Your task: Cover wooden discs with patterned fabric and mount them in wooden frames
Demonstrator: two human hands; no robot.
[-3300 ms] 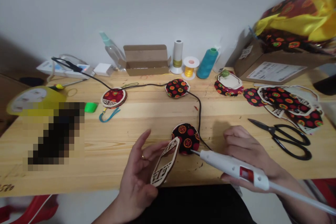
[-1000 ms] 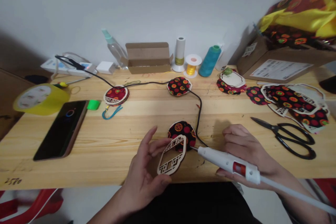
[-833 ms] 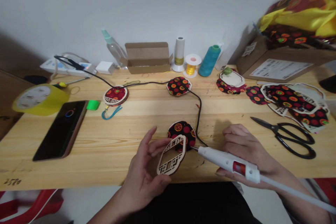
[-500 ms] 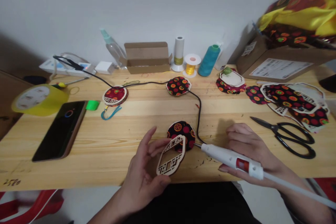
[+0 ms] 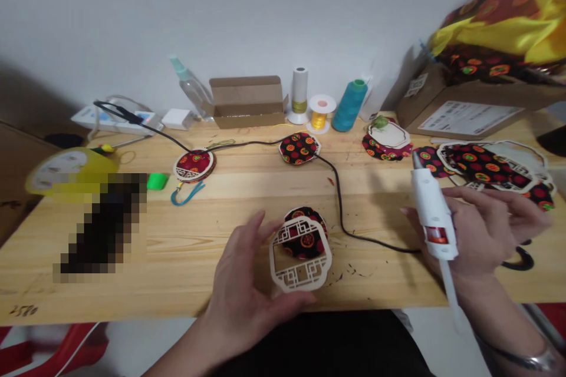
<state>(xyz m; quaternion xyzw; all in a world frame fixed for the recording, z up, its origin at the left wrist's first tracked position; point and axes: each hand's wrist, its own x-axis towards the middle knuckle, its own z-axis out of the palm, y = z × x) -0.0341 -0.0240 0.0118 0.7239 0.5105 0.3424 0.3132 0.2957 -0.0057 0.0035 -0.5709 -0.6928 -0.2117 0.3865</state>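
Observation:
Between the thumb and fingers of my left hand (image 5: 247,277) is a pale wooden lattice frame (image 5: 327,254), tilted up with its cut-out pattern facing me. Behind it on the table lies a round dark fabric-covered piece (image 5: 306,242) printed with red and orange circles, partly hidden by the frame. My right hand (image 5: 477,235) grips a white glue gun (image 5: 423,197), its nozzle pointing up and away from me. A black cord (image 5: 339,200) trails from it. Scissors (image 5: 520,260) lie mostly hidden under my right hand.
Finished-looking fabric pieces (image 5: 193,165) lie farther back, with a stack of frames and fabric (image 5: 481,159) at right. Thread spools (image 5: 350,106), a small open carton (image 5: 247,97) and a spray bottle (image 5: 190,85) stand along the wall. Yellow tape (image 5: 99,168) lies at left.
My right hand has swung the glue gun up and to the right, away from the fabric piece. The wooden frame in my left hand has turned to face me more and shifted slightly right.

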